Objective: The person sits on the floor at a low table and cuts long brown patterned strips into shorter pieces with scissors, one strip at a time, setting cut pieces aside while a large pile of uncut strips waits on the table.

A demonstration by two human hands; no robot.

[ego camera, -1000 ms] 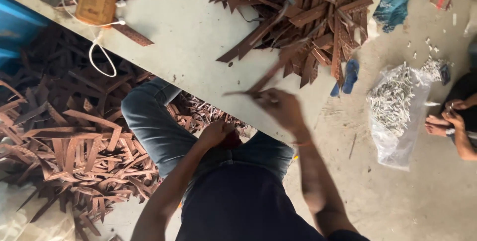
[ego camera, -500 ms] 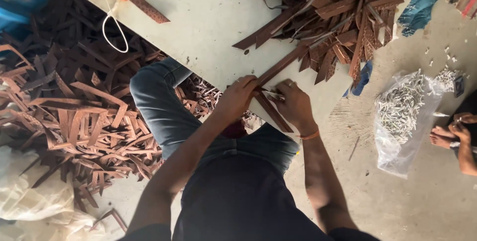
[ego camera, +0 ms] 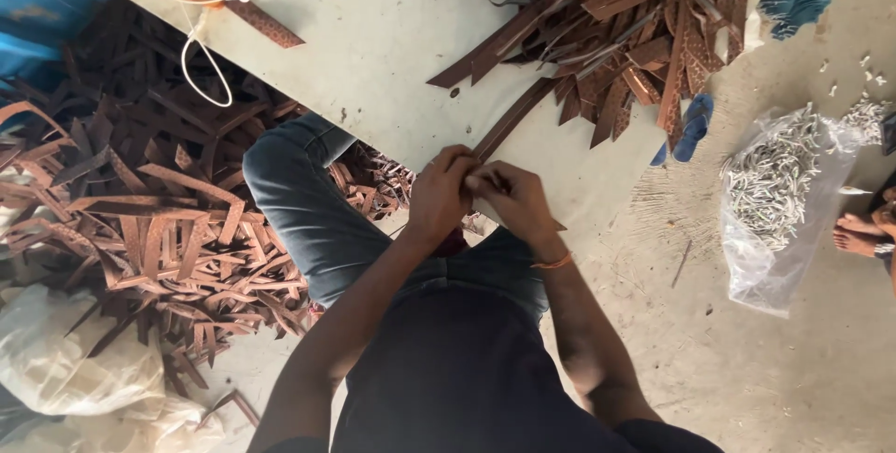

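My left hand point(ego camera: 441, 194) and my right hand point(ego camera: 511, 201) meet at the near edge of a low grey board point(ego camera: 373, 42), fingers closed together on the near end of a long brown leather strip point(ego camera: 509, 120). The strip runs away from my hands up toward a heap of brown strips point(ego camera: 625, 24) at the board's far end. What sits between my fingertips is hidden. An orange band circles my right wrist. I sit with my knee in blue jeans point(ego camera: 299, 192) under the board.
A large pile of brown strips point(ego camera: 140, 220) lies on the floor at left, with white plastic bags point(ego camera: 84, 378) below it. A clear bag of small pale metal pieces point(ego camera: 784, 201) sits at right, next to another person's feet point(ego camera: 863, 234). A blue sandal point(ego camera: 689, 126) lies nearby.
My left hand rose from my lap to join the right one. Both hands drew in to the board's near edge and closed over the strip's end.
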